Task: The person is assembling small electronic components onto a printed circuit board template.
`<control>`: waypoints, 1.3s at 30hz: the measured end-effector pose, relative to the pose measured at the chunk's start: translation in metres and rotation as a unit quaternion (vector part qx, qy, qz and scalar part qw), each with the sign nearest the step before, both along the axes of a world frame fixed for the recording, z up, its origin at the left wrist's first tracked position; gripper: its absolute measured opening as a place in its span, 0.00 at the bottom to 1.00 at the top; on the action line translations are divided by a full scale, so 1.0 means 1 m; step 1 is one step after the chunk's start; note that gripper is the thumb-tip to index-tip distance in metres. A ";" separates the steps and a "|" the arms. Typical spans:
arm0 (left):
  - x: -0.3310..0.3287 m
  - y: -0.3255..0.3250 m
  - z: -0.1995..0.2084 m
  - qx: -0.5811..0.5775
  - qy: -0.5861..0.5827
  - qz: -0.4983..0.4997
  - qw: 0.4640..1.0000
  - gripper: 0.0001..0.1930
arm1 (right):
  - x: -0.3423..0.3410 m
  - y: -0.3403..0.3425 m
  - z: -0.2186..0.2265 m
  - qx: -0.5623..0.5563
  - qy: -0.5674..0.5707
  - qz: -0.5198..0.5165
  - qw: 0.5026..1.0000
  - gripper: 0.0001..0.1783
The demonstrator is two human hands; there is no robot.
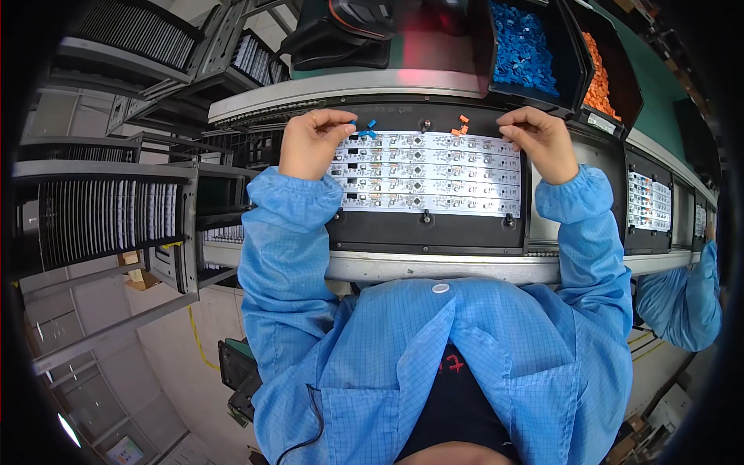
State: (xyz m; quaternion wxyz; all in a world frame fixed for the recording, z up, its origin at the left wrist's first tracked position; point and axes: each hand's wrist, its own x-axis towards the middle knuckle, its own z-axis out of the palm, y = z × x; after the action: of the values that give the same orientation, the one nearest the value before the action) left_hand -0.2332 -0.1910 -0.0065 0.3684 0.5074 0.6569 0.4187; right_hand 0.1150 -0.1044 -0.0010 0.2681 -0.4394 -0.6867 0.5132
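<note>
A panel of white circuit board strips (426,177) lies in a black carrier tray (465,230) in front of me. My left hand (314,143) is at the panel's far left corner, thumb and forefinger pinched on a small blue connector (354,123). Several loose blue connectors (371,124) lie just right of those fingertips. My right hand (544,141) is over the far right corner, finger and thumb closed together; what they hold, if anything, is too small to make out. Loose orange connectors (463,119) rest at the panel's far edge, between the hands.
Beyond the rail stand a black bin of blue connectors (523,50) and another of orange connectors (600,77). A black scanner-like device (356,19) sits at the back. Another board panel (649,201) is farther right, near a co-worker's blue sleeve (686,298). Board racks (112,221) stand left.
</note>
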 end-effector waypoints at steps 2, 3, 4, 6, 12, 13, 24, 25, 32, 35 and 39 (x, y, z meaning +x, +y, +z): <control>0.007 0.004 -0.002 0.012 0.029 -0.004 1.000 0.08 | -0.008 -0.003 -0.004 0.008 0.013 0.008 1.000 0.09; 0.009 0.005 -0.002 0.020 0.062 -0.009 0.998 0.08 | -0.016 -0.005 -0.005 0.016 0.025 0.020 0.999 0.08; 0.011 0.007 -0.002 0.027 0.095 -0.015 0.995 0.09 | -0.020 -0.005 -0.007 0.024 0.037 0.032 0.998 0.08; 0.013 0.008 -0.003 0.036 0.130 -0.020 0.991 0.09 | -0.026 -0.002 -0.015 0.021 0.027 0.032 0.999 0.08; 0.012 0.005 -0.005 0.067 0.210 -0.009 0.975 0.09 | -0.033 0.000 -0.018 0.009 -0.015 0.031 0.999 0.09; 0.012 0.004 -0.005 0.071 0.210 -0.010 0.975 0.08 | -0.032 -0.001 -0.017 0.008 -0.013 0.035 0.999 0.09; 0.016 -0.005 0.001 -0.011 0.149 -0.122 0.981 0.07 | -0.020 -0.010 -0.004 -0.039 0.001 0.026 0.999 0.10; 0.018 -0.005 0.002 0.002 0.176 -0.128 0.976 0.06 | -0.021 -0.011 -0.005 -0.040 0.001 0.026 0.999 0.10; 0.017 0.002 -0.010 0.047 0.140 -0.073 0.986 0.05 | -0.039 -0.016 -0.006 0.107 0.004 0.094 0.990 0.09; 0.015 -0.001 -0.002 0.040 0.161 -0.063 0.984 0.06 | -0.051 -0.019 -0.002 0.038 -0.010 0.125 0.991 0.08; 0.015 -0.004 0.004 0.040 0.214 -0.078 0.973 0.06 | -0.053 -0.010 -0.011 0.028 -0.012 0.097 0.995 0.07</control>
State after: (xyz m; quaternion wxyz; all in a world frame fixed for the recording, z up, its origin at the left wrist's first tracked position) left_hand -0.2180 -0.1945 -0.0020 0.2298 0.6496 0.6615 0.2961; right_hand 0.0623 -0.1148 -0.0120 0.2205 -0.3691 -0.7436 0.5121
